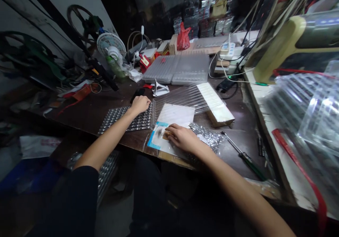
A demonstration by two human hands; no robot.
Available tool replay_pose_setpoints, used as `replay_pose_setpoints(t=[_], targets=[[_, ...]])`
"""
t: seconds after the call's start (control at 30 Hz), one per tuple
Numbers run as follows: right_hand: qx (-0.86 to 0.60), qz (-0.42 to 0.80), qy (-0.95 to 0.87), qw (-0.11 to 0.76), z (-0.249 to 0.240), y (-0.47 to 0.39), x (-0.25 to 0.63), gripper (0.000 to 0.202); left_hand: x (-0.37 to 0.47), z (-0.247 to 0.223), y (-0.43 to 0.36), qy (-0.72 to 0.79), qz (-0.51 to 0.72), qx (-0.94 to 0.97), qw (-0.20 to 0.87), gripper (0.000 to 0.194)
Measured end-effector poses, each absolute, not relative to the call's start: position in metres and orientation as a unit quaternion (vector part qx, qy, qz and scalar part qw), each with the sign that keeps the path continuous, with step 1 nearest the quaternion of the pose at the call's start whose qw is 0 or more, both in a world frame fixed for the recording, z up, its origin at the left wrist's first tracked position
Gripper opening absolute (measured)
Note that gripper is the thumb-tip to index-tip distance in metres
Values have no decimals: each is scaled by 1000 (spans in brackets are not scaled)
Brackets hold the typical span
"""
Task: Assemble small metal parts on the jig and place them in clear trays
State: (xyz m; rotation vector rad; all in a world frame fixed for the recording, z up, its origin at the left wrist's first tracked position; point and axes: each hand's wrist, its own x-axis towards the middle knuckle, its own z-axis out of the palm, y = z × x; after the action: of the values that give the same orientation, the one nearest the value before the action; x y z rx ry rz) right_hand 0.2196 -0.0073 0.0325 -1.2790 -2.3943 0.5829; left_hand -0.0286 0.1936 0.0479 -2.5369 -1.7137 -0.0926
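Using the dark wooden table (79, 115) as the base for everything within reach. Keeping the paired clear ribbed trays (190, 67) toward the far edge, presumably out of the hands' way. Laying the transparent ribbed sheet (182, 97) across the middle, slanting off toward the right. Setting the gridded tray of shiny round pieces (113, 118) along the front edge, left of the middle, apparently for easy reach. Standing the white-topped block (214, 104) beyond the sheet's right end, toward the right edge. Placing the blue-edged white board (156, 143) at the middle of the front edge, likely for working close to the body. Keeping the silvery heap (213, 138) just right of it. Resting the left hand (141, 104) at the gridded tray's far right corner, perhaps steadying it, curling the fingers downward and hiding the tips, so leaving any grip unclear. Reaching over the board with the right hand (182, 138), bending the fingers. Leaving the green-handled screwdriver (249, 161) near the right front corner. Lastly, touching the small brown piece (166, 134) on the board with the right fingertips, hiding too much for telling a pinch from a light press.
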Motion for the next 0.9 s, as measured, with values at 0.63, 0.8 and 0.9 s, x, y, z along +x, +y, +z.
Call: replay_pose_setpoints(t=[0.63,0.8,0.9], targets=[[-609,38,-658,442,77,-64,288,21,5,-8,73,-404,-195,-887,-109,45],[-716,-203,-532,404,119,-176,353,21,15,-26,79,-369,-229,-895,-105,49],[-786,-266,-473,294,128,-196,390,52,22,-19,72,-369,-250,-889,-102,48]])
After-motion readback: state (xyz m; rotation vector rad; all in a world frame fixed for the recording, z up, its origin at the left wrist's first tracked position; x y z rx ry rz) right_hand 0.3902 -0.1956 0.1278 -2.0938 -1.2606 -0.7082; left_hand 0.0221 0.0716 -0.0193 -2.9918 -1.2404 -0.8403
